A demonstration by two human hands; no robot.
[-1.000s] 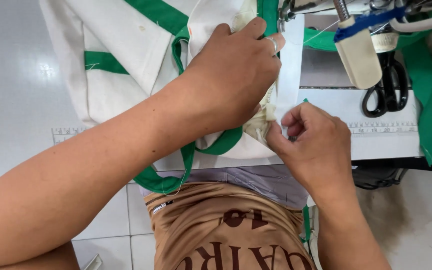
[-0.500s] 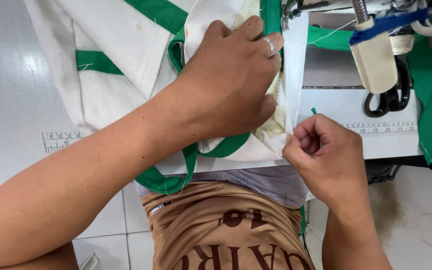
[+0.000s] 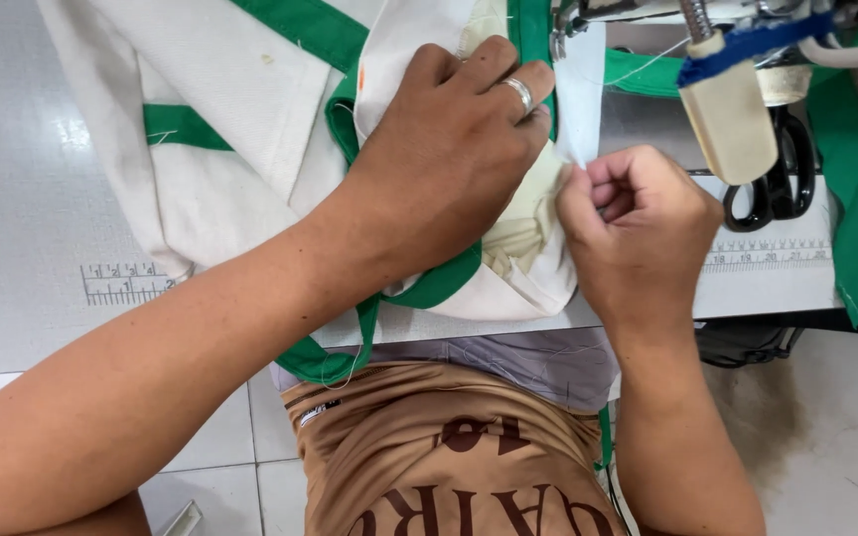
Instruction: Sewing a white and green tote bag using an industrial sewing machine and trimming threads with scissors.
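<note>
The left hand (image 3: 454, 149) lies flat, fingers spread, pressing the white-and-green fabric (image 3: 250, 109) to the desk (image 3: 22, 199). Just right of it, the right hand (image 3: 638, 223) pinches the fabric's edge. So near the sewing machine (image 3: 727, 89), a loosened pinch could let the edge slip crooked.

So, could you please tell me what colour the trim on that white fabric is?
Green trim on the fabric; head view.

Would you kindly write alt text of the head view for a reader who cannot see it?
A person's left hand presses white, green-trimmed fabric flat on a sewing table, while the right hand pinches the fabric's edge beside it. Black scissors lie to the right, by a machine part.
</note>
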